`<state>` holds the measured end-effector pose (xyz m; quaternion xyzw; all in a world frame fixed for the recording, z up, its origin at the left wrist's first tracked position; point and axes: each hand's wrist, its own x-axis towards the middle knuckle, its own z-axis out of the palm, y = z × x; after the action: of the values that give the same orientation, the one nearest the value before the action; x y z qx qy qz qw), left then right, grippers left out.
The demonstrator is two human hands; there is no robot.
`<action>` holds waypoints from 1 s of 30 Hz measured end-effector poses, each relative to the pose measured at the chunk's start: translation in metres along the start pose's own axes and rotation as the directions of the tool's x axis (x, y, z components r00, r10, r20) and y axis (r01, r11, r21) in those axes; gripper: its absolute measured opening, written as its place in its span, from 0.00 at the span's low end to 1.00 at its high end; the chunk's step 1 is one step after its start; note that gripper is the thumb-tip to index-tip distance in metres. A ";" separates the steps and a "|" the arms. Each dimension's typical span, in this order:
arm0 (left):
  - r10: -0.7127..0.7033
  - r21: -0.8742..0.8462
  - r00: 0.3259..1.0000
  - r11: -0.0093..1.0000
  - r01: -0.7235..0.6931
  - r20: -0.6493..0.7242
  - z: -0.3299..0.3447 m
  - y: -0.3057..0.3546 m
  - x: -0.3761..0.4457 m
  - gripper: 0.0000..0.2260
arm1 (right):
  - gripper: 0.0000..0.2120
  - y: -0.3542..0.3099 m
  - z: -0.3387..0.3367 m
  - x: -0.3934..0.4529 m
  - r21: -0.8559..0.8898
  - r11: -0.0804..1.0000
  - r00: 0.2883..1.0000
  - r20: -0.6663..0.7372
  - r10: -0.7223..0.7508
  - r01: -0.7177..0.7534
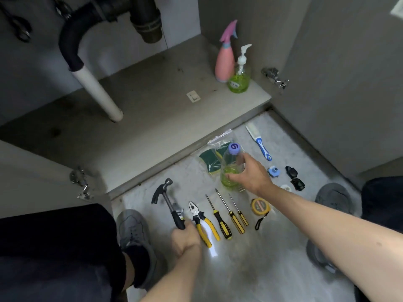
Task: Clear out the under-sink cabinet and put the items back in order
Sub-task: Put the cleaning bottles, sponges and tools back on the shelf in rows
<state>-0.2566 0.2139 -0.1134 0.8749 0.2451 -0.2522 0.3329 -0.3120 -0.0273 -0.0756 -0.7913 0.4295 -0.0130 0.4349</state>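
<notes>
Green-liquid bottle (231, 168) within right hand (250, 175) fingers.

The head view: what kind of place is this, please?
Most likely the floor in front of an open under-sink cabinet in a home. A black drain pipe hangs above the cabinet floor, and a pink spray bottle and green soap dispenser stand inside.

The right hand (250, 174) grips a clear bottle (231, 166) of green liquid with a purple cap. Nearer the person than the bottle lie pliers (202, 221) and three screwdrivers (229, 214), and the left hand (185, 239) holds a hammer (168, 201). Beyond the bottle, on the cabinet floor (152, 101), stand a pink spray bottle (224, 57) and a pump dispenser (239, 73).
</notes>
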 end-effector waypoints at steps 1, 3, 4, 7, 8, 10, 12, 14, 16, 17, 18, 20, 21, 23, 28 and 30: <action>0.054 0.002 0.999 0.999 -0.054 0.001 -0.002 0.007 -0.003 0.15 | 0.28 -0.003 -0.004 0.003 0.016 1.000 1.000 -0.023 -0.005 0.005; 0.169 0.010 0.985 0.985 -0.170 0.042 -0.006 0.026 -0.007 0.11 | 0.28 -0.012 -0.014 0.012 0.035 0.999 0.995 -0.102 -0.020 0.024; 0.227 0.021 0.972 0.973 -0.228 0.061 -0.008 0.037 -0.007 0.09 | 0.29 -0.017 -0.022 0.018 0.041 0.998 0.989 -0.148 -0.030 0.037; 0.379 0.054 0.922 0.922 -0.384 0.075 -0.010 0.073 -0.003 0.09 | 0.32 -0.035 -0.051 0.046 0.054 0.996 0.957 -0.284 -0.056 0.074; 0.418 0.056 0.905 0.905 -0.422 0.074 -0.009 0.088 -0.001 0.09 | 0.32 -0.040 -0.062 0.059 0.063 0.995 0.940 -0.336 -0.058 0.083; 0.459 0.049 0.885 0.885 -0.463 0.075 -0.003 0.120 0.003 0.09 | 0.33 -0.052 -0.084 0.089 0.107 0.991 0.912 -0.409 -0.031 0.081; 0.470 0.055 0.880 0.879 -0.474 0.075 0.005 0.154 0.004 0.08 | 0.34 -0.063 -0.106 0.121 0.114 0.992 0.899 -0.438 0.003 0.053; 0.477 0.052 0.873 0.874 -0.483 0.098 0.015 0.187 0.008 0.08 | 0.32 -0.069 -0.121 0.152 0.084 0.996 0.888 -0.460 0.017 0.024; 0.495 0.025 0.859 0.865 -0.502 0.131 0.022 0.216 0.014 0.09 | 0.30 -0.072 -0.132 0.181 0.080 0.997 0.870 -0.491 0.043 -0.004; 0.508 0.024 0.851 0.857 -0.515 0.137 0.025 0.228 0.018 0.09 | 0.31 -0.073 -0.135 0.194 0.088 0.996 0.865 -0.499 0.060 -0.018; 0.519 0.031 0.844 0.849 -0.527 0.140 0.027 0.238 0.023 0.09 | 0.31 -0.072 -0.137 0.206 0.094 0.995 0.863 -0.499 0.073 -0.030; 0.538 0.040 0.831 0.836 -0.548 0.143 0.029 0.254 0.030 0.08 | 0.32 -0.067 -0.137 0.224 0.102 0.994 0.860 -0.503 0.092 -0.046; 0.549 0.049 0.824 0.827 -0.560 0.142 0.029 0.260 0.033 0.08 | 0.33 -0.063 -0.136 0.231 0.104 0.993 0.851 -0.516 0.098 -0.051; 0.562 0.071 0.815 0.816 -0.574 0.143 0.030 0.265 0.038 0.08 | 0.33 -0.057 -0.133 0.239 0.101 0.994 0.835 -0.543 0.091 -0.043; 0.533 0.099 0.836 0.832 -0.546 0.127 0.023 0.259 0.058 0.08 | 0.33 -0.057 -0.120 0.245 0.080 0.997 0.795 -0.602 0.065 -0.021; 0.526 0.099 0.843 0.838 -0.537 0.117 0.019 0.254 0.062 0.09 | 0.33 -0.061 -0.115 0.242 0.073 0.997 0.780 -0.623 0.060 -0.018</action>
<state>-0.0635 0.0493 -0.0471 0.9165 -0.0382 -0.2022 0.3431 -0.1638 -0.2574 -0.0465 -0.7191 0.5650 -0.2788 0.2930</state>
